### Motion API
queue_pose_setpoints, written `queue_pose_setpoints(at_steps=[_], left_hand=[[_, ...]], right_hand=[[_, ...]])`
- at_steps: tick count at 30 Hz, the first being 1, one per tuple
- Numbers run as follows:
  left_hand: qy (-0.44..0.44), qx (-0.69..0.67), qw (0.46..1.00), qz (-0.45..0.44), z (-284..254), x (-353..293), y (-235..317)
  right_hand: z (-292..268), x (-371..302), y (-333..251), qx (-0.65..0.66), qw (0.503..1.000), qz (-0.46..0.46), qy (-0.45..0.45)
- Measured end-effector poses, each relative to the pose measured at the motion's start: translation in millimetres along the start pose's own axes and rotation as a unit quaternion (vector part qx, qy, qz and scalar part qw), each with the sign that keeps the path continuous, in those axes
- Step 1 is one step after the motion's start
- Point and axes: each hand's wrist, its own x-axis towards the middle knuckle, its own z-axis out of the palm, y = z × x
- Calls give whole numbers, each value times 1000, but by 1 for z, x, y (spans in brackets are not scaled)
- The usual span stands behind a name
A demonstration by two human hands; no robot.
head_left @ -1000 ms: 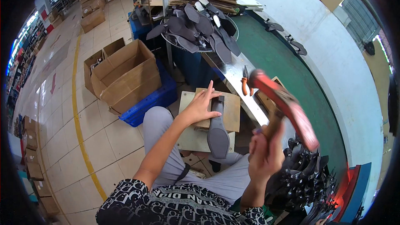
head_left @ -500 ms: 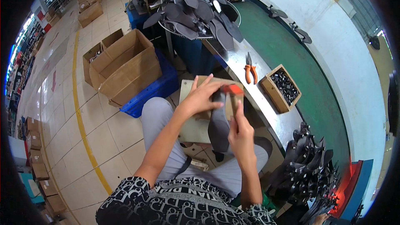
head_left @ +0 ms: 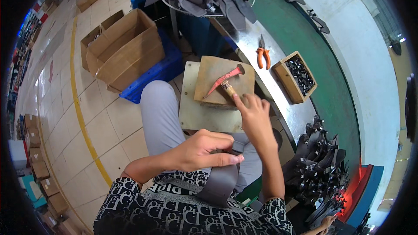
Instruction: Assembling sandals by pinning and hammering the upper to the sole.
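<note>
My left hand (head_left: 207, 150) is closed round the heel end of a dark grey shoe sole (head_left: 220, 185), held over my lap close to my shirt. The sole's broad end hangs down toward me. A hammer (head_left: 223, 81) with a worn red head and a short wooden handle lies on a tan square block (head_left: 211, 67). My right hand (head_left: 257, 119) is just off the handle's near end, fingers apart, with a fingertip touching it or very close. The block rests on a pale stool-like plate (head_left: 188, 104) in front of my knees.
Orange-handled pliers (head_left: 263, 56) and a wooden box (head_left: 289, 82) of small black parts lie on the metal bench edge. Soles fill a wire basket (head_left: 252, 0) ahead; dark heeled pieces (head_left: 318, 161) pile up at right. Cartons (head_left: 126, 48) stand left. Another person's hand (head_left: 326, 223) shows lower right.
My left hand has drawn the sole back from the block to my lap. The hammer, gripped by my right hand before, now lies on the block, and that hand's fingers have opened.
</note>
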Motion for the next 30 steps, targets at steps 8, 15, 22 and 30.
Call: queue_pose_setpoints(at_steps=[8,15,22,30], left_hand=[[-108,-193,973,-62,9,-10,10],[-226,-262,936,-65,22,-3,12],[-239,-229,942,-57,22,-2,13],[-69,67,995,41,17,-10,14]], right_hand=[[-81,-26,-18,595,783,-180,-13],[-103,-21,-18,566,765,-306,-17],[-105,-35,-19,552,778,-296,-43],[-109,-49,-32,460,879,-126,-16]])
